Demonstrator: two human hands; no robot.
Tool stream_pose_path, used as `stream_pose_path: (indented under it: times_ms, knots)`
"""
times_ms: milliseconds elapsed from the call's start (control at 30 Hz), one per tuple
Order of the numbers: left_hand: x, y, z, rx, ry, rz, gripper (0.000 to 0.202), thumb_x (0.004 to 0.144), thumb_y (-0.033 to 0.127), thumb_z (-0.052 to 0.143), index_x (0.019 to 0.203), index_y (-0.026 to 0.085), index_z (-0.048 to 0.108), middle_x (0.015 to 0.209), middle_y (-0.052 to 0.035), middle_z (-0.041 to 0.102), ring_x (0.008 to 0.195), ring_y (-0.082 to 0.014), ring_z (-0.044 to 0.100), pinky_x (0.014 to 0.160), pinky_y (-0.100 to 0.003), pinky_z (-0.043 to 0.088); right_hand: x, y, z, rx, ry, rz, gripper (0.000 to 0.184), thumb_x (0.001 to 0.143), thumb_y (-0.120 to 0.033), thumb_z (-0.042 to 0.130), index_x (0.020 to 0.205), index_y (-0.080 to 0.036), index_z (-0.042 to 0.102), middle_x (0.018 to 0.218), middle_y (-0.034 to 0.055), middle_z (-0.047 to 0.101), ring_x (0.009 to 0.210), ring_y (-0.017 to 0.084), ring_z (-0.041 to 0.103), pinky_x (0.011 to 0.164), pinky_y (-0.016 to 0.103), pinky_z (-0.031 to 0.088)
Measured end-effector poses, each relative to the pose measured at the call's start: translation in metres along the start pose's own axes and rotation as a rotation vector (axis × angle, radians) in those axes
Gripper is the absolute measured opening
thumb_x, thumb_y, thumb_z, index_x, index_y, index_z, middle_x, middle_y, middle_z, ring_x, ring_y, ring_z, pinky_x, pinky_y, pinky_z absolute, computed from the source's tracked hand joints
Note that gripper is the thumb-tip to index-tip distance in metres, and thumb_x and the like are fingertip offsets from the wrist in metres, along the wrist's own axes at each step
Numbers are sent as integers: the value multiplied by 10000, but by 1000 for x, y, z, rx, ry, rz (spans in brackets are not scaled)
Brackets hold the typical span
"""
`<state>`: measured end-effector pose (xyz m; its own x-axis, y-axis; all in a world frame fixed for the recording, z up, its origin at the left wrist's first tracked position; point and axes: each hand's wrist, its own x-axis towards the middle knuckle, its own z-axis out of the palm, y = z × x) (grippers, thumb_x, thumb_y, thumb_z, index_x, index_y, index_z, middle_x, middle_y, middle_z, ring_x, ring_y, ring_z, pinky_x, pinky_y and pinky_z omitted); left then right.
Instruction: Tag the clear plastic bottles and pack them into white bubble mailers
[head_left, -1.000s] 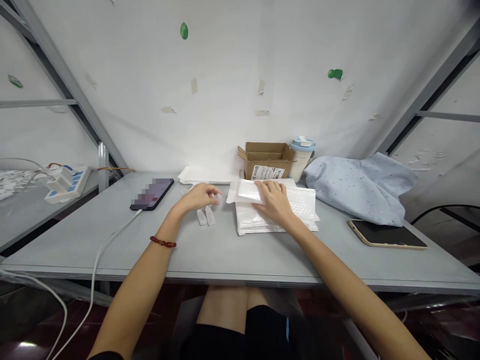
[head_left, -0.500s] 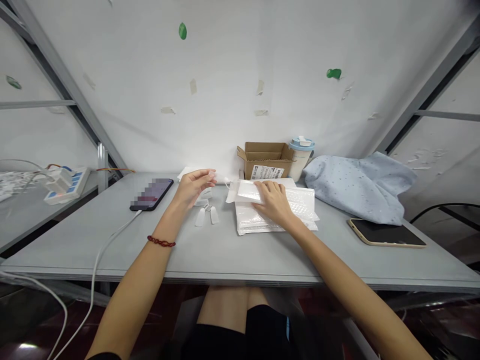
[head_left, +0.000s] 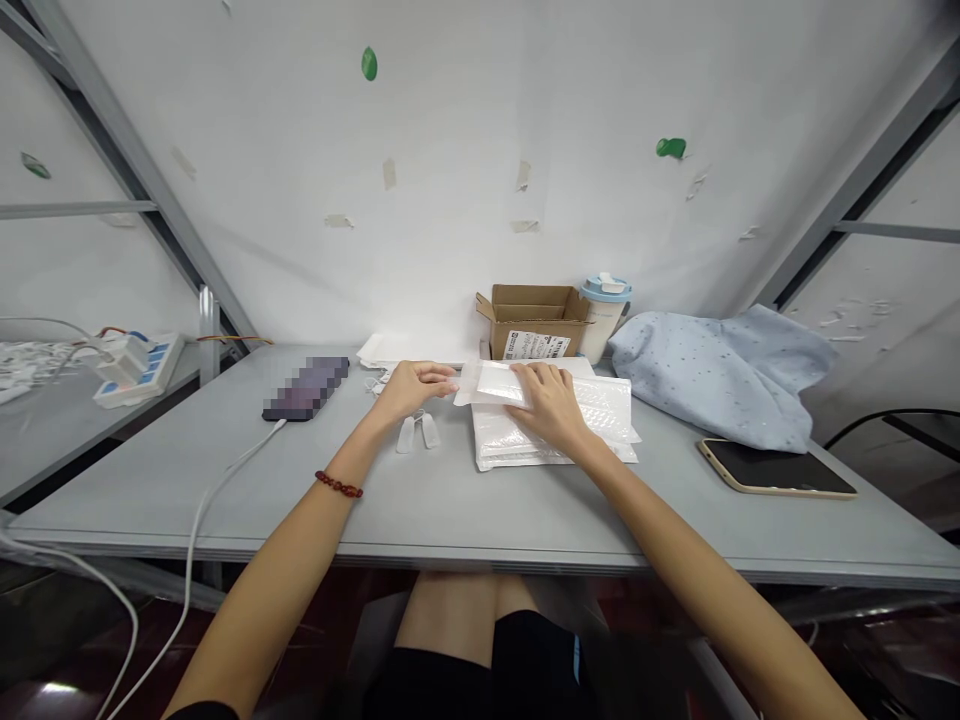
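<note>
My right hand is closed round a white bubble mailer, fingers on top and thumb at its near edge. This mailer lies over more white bubble mailers on the table. At the mailer's left end, a translucent flap sticks out. My left hand is at that flap, fingers together and fingertips at its edge; whatever they pinch is too small to make out. Just below that hand lie two white tags with thin loops. Further small white pieces are partly hidden behind it.
White sheets lie at the back. An open cardboard box and a blue-lidded cup stand behind the mailers. To the right are a pale blue cloth and a phone. A cabled phone lies left.
My left hand has moved right and slightly down to the mailer's flap, and its fingers have come closer together. My right hand has stayed on the mailer.
</note>
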<state>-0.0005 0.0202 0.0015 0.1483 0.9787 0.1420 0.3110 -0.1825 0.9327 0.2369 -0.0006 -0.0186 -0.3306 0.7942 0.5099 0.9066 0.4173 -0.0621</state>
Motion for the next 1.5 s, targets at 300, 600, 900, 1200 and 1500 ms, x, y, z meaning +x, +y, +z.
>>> stream_pose_path:
  times_ms: [300,600,900,1200,1500]
  knots:
    - [2,-7,13,-11,9,5,357,572,433,769,740,129,683,669,-63,683,544,-140,571,596,-308,475,-1,1,5,47,45,-22,431,794,-305,556,1205,-190,498,1110,137,547,1042,290,464,895,404,302]
    - [1,-8,18,-162,-110,-14,354,600,364,771,870,138,727,734,-58,713,718,-181,642,799,-346,493,-1,1,3,25,45,-21,418,797,-303,562,1192,-176,513,1093,129,555,1026,279,465,889,387,304]
    - [-1,-13,40,180,18,143,188,661,225,603,771,130,721,796,-64,729,763,-229,654,688,-307,489,-2,-1,6,32,32,-65,436,790,-304,568,1201,-172,507,1107,130,555,1016,281,464,882,384,297]
    - [-6,-8,42,283,-178,261,291,726,221,462,807,167,737,822,-5,709,790,-190,596,715,-269,451,-2,0,8,29,36,-85,435,792,-294,555,1208,-181,500,1105,129,549,1018,282,460,875,385,294]
    - [-7,11,-8,220,-281,120,273,676,307,612,886,188,740,898,-60,714,849,-227,612,742,-305,446,-2,-1,5,21,17,-56,430,790,-310,572,1192,-172,504,1110,131,541,1033,277,454,890,389,296]
